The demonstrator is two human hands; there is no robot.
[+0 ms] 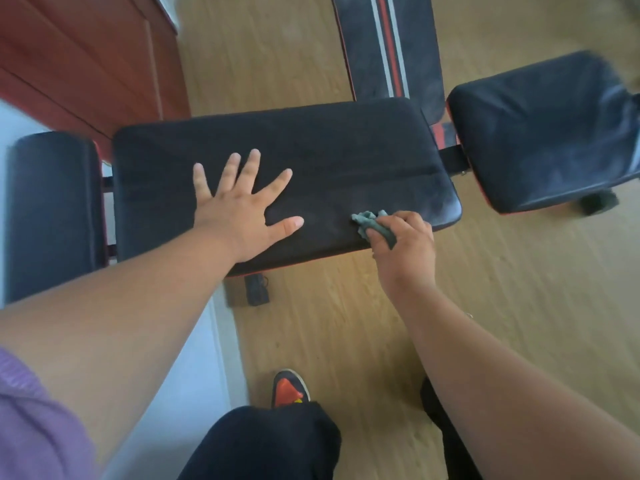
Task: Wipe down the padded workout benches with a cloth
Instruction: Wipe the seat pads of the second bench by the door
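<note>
Light wood floor (519, 289), reddish-brown cabinet (86, 53)

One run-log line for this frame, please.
wiping | left hand flat on bench pad | right hand grips cloth at pad's near edge

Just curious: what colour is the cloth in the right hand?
Grey-green cloth, seen in the head view.

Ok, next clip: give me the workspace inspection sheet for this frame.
Surface: black middle bench pad, red-trimmed, faintly smudged.
Job's things: grey-green cloth, bunched, on the pad's near right edge.
Clutter: small black block on the floor under the pad.
Grippers: left hand flat, fingers spread on the pad; right hand grips the cloth.
Cables: nothing seen.
Surroundings: wood floor, left pad, right pad, striped bench, red cabinet.
</note>
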